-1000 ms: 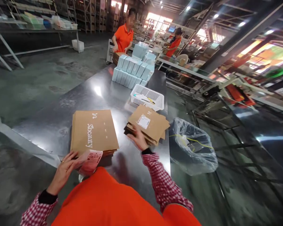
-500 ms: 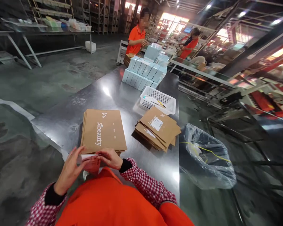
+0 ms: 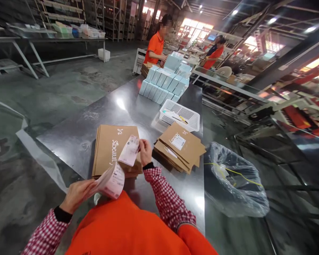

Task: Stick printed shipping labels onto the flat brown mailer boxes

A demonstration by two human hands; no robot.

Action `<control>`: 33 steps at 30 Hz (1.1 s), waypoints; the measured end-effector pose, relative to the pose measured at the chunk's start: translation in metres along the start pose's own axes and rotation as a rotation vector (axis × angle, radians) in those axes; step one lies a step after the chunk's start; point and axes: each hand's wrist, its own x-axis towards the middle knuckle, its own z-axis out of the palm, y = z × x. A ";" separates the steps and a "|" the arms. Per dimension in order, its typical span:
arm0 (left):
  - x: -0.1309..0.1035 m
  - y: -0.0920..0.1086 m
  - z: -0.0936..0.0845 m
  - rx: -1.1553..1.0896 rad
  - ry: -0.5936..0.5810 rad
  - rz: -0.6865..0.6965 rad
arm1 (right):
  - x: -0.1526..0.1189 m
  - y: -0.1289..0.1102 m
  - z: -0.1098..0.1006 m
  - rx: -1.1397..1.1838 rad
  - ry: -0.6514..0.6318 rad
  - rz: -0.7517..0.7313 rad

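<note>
My left hand (image 3: 78, 194) is closed on a strip of printed labels (image 3: 114, 182), which curls in front of my orange shirt. A long pale backing strip (image 3: 42, 156) trails from that side down to the left. My right hand (image 3: 145, 152) pinches the edge of a single printed label (image 3: 129, 151), held over a stack of flat brown cardboard (image 3: 105, 145) with white lettering. Right of it lies a second, uneven cardboard stack (image 3: 191, 147) with a white label on its top piece.
Behind the stacks, a white perforated basket (image 3: 194, 120) holds a yellow-and-black tool. Light blue boxes (image 3: 162, 83) are piled at the table's far end, near a person in orange (image 3: 155, 46). A plastic-lined bin (image 3: 236, 191) stands right of the metal table (image 3: 77, 124).
My right hand has moved up and right, and a label now shows in it. My left hand has lowered, with the label strip spread out. The pale strip on the left has shifted.
</note>
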 end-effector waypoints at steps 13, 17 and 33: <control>0.019 0.003 0.019 -0.073 -0.107 0.022 | 0.016 -0.001 0.044 -0.914 -0.435 -0.129; 0.015 0.000 0.021 -0.107 -0.103 -0.010 | -0.002 -0.001 0.056 -0.912 -0.403 -0.316; 0.000 -0.025 0.035 -0.163 0.009 -0.140 | -0.019 0.058 -0.039 -0.297 0.018 0.277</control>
